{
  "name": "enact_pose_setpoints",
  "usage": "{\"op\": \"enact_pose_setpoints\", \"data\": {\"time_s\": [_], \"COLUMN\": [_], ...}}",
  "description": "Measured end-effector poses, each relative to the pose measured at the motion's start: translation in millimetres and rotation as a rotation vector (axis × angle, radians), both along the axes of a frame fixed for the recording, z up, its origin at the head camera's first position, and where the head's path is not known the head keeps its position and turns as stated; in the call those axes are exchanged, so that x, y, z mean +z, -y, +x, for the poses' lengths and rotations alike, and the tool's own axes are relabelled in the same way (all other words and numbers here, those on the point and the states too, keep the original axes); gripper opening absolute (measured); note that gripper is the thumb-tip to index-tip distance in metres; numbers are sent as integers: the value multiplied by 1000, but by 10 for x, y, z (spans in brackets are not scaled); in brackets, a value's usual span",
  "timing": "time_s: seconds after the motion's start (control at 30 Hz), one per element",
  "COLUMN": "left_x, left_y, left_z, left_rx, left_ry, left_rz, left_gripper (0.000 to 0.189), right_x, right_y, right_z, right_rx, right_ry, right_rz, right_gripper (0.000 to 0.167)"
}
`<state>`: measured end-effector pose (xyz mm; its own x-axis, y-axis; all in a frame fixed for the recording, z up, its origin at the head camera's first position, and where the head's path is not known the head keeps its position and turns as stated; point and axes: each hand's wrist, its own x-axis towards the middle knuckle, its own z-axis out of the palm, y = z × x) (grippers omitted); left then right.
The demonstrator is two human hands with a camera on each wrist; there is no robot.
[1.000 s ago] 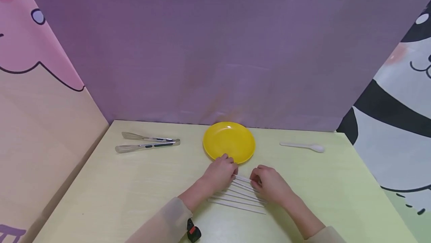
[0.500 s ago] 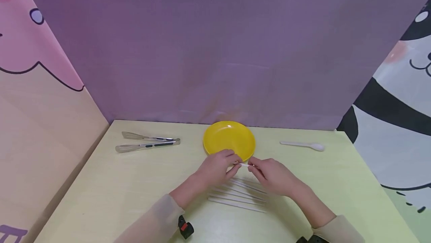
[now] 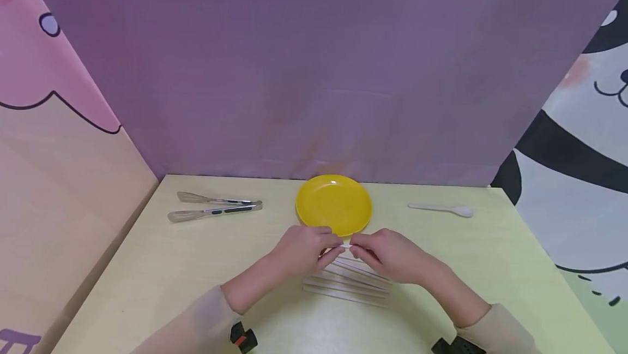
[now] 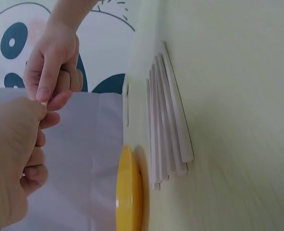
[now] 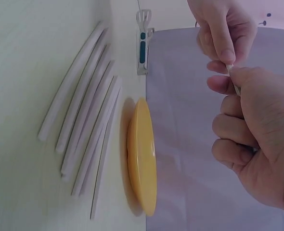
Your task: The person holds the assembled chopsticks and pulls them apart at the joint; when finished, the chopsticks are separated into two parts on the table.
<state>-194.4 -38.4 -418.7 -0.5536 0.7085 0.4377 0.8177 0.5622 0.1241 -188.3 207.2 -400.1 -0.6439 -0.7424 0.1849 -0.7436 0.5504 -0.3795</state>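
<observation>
Between my two hands, above the table, a thin white stick [image 3: 346, 246] is pinched; only a short piece of it shows. My left hand [image 3: 303, 250] holds it between thumb and fingers from the left. From the other side my right hand [image 3: 394, 256] pinches it, its fingertips almost meeting the left ones. The right wrist view shows the same stick [image 5: 230, 70] there, with the other fingers of my right hand [image 5: 267, 130] curled in. Below the hands, several similar white sticks [image 4: 166, 110] lie side by side on the table, partly covered in the head view.
Just beyond the hands is a yellow plate [image 3: 333, 204]. Metal tongs [image 3: 216, 207], spread apart, lie at the back left, and a pale spoon [image 3: 441, 209] at the back right. A purple backdrop [image 3: 324, 70] rises behind the table [image 3: 162, 288].
My hands were down at the row of sticks, then lifted one stick off the table. Their fingertips have since drawn closer together along it, and the left forearm has shifted left.
</observation>
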Motion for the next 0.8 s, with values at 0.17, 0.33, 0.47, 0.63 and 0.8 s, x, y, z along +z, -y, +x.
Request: {"op": "enact_pose_setpoints", "data": {"time_s": [0.17, 0.33, 0.47, 0.63, 0.8], "left_x": [35, 59, 60, 58, 117], "left_y": [49, 54, 21, 120, 231], "left_z": [76, 175, 250, 211, 124], "left_rx": [-9, 93, 162, 54, -78], "left_ry": [175, 167, 154, 117, 27], "left_rz": [-8, -46, -20, -29, -59], "left_gripper": [22, 31, 28, 27, 27], "right_x": [37, 33, 10, 42, 89], "right_y": [39, 76, 79, 67, 72], "right_z": [29, 0, -29, -51, -63], "right_rx": [30, 68, 64, 122, 185], "right_ry": [21, 16, -15, 99, 127], "right_rz": [8, -15, -34, -46, -44], "right_gripper": [25, 23, 23, 22, 21]}}
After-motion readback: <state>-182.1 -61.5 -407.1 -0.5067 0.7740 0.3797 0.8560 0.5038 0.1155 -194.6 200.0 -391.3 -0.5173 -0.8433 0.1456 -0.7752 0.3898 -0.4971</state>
